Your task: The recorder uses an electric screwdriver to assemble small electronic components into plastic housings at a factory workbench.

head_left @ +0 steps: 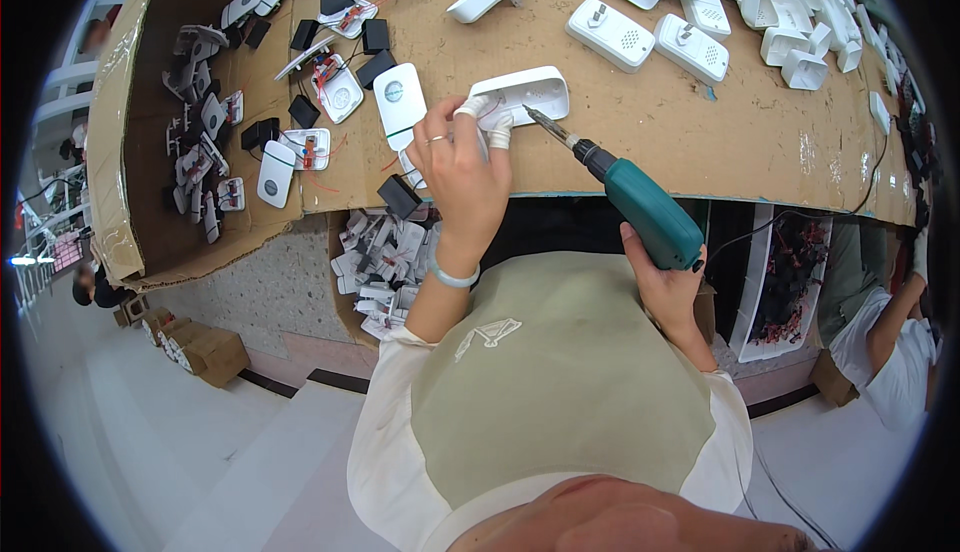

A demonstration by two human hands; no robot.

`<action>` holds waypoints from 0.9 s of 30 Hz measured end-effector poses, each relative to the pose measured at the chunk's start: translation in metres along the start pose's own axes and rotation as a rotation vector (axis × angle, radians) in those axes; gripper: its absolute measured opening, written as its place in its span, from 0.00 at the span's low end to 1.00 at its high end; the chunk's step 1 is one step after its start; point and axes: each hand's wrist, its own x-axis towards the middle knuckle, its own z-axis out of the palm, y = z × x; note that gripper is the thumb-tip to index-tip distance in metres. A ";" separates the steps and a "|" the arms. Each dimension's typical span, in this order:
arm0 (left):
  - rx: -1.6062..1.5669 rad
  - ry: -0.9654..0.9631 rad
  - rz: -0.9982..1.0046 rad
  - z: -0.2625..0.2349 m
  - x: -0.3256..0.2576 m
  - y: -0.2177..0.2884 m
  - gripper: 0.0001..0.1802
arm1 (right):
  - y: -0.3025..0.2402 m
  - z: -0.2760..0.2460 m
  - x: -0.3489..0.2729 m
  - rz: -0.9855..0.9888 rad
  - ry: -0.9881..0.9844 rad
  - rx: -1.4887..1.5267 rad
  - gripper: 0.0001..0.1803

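My left hand [462, 162], with white coverings on some fingertips, grips the left end of an open white plastic housing [548, 84] on the cardboard-covered bench. The housing's hollow side is turned up. My right hand [662, 287] is wrapped round the rear of a teal electric screwdriver [648, 207], which slants up and to the left. Its bit reaches into the hollow, near my left fingertips. Whether it touches a screw is too small to tell. Just left of my left hand lies a white cover [400, 102] with a round grille and a green band.
A cardboard box [120, 132] at left holds several white units. Black blocks [376, 36] and wired white shells [338, 92] lie beside it. White plug housings [610, 34] are at back right, near a pile of shells [790, 17]. Below the bench stands a bin of white parts [385, 262].
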 end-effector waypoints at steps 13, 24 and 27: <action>-0.155 0.057 0.039 -0.025 -0.014 -0.026 0.18 | -0.003 0.000 0.004 -0.002 0.001 -0.006 0.09; -0.226 0.135 -0.013 -0.011 -0.005 -0.013 0.17 | 0.004 0.003 0.009 -0.049 0.016 0.012 0.10; -0.096 0.098 0.118 -0.007 -0.001 -0.015 0.15 | 0.010 0.005 0.011 -0.018 0.010 0.029 0.10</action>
